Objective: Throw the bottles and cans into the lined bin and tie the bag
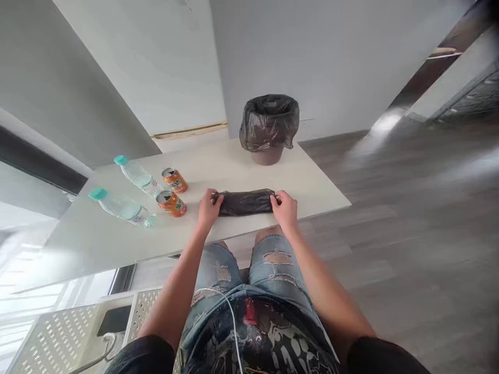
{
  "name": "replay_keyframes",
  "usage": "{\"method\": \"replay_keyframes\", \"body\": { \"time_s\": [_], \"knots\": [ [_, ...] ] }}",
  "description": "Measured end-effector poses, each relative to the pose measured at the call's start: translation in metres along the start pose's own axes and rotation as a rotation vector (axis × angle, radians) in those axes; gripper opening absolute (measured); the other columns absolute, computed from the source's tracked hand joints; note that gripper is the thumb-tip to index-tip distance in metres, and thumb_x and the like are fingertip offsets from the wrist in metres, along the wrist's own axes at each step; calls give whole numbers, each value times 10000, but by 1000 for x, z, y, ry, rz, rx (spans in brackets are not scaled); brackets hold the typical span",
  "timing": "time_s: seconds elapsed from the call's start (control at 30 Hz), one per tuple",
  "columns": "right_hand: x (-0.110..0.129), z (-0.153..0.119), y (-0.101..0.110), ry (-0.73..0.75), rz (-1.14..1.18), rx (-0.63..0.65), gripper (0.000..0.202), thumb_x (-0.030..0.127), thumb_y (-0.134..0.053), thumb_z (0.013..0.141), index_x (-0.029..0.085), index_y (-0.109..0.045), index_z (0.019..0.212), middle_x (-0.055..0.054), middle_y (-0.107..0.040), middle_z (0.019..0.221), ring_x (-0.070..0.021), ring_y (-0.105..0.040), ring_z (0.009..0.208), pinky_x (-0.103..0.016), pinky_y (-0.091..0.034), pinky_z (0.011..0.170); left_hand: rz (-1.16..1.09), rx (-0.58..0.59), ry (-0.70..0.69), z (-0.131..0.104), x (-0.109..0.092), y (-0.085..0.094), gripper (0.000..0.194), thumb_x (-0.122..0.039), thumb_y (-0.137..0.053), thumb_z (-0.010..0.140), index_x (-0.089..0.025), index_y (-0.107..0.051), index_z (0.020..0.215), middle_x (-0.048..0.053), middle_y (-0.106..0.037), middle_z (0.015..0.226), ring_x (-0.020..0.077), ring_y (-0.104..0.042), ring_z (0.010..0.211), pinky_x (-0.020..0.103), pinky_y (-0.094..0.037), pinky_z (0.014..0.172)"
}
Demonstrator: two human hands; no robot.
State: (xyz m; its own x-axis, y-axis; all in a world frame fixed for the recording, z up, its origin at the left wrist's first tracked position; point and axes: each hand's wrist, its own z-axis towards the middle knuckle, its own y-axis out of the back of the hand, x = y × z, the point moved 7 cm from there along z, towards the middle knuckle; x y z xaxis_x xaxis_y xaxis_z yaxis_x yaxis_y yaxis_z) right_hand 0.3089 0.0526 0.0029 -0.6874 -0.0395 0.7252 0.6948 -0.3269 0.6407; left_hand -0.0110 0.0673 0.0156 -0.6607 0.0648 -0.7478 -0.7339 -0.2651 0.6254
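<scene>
Left hand [210, 205] and right hand [286, 209] are pinching a folded black plastic bag [246, 203] in front of the already-lined, round brown bin [267, 157].

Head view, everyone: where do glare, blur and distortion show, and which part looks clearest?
Head view, lower left: bright light washes out the edge and the far-left end of the table; head view, right: the floor smears, with bright streaks; head view, margins: shapes look stretched, perhaps by a wide lens; head view, centre: left hand, right hand and black plastic bag look clearer.
</scene>
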Motion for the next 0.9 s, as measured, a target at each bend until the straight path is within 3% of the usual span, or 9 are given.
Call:
{"method": "replay_keyframes", "body": {
  "time_s": [0.4, 0.67, 0.8, 0.83, 0.9],
  "knots": [
    [5, -1, -6, -140, -216, 17, 150, 331, -534, 1056, 211, -615, 1096, -28, -675, 693, -216, -596, 677, -277, -272, 609, 266, -65, 18, 9, -7, 3, 180, -277, -633, 973, -271, -572, 1143, 36, -706, 954, 245, -679, 935, 313, -454, 788],
    [4, -5, -10, -108, -208, -17, 175, 339, -501, 1065, 205, -587, 1137, -12, -641, 699, -192, -545, 627, -278, -283, 603, 371, -98, 14, 13, -5, 3, 116, -289, -586, 1010, -259, -593, 1122, 65, -697, 1031, 251, -676, 930, 349, -499, 816],
    [13, -10, 2, 6, -131, -139, 279, 406, -456, 1068, 185, -574, 1191, -78, -656, 851, -241, -600, 760, -309, -408, 653, 429, -257, -129, 5, -31, 15, 236, -313, -482, 1056, -200, -620, 1209, 169, -663, 1229, 326, -631, 1172, 470, -507, 1009],
    [20, -11, 8, 64, -130, -190, 295, 403, -433, 1075, 178, -583, 1194, -114, -659, 929, -260, -614, 836, -328, -446, 689, 433, -254, -197, 1, -41, 14, 274, -310, -447, 1067, -186, -625, 1235, 183, -656, 1273, 333, -613, 1224, 489, -495, 1052],
    [37, -14, 15, 195, -150, -256, 307, 346, -385, 1086, 173, -620, 1180, -172, -646, 1084, -288, -617, 990, -376, -504, 805, 430, -136, -357, -7, -64, -1, 343, -294, -389, 1084, -171, -627, 1298, 182, -657, 1351, 317, -596, 1296, 489, -477, 1118]
  ]
}}
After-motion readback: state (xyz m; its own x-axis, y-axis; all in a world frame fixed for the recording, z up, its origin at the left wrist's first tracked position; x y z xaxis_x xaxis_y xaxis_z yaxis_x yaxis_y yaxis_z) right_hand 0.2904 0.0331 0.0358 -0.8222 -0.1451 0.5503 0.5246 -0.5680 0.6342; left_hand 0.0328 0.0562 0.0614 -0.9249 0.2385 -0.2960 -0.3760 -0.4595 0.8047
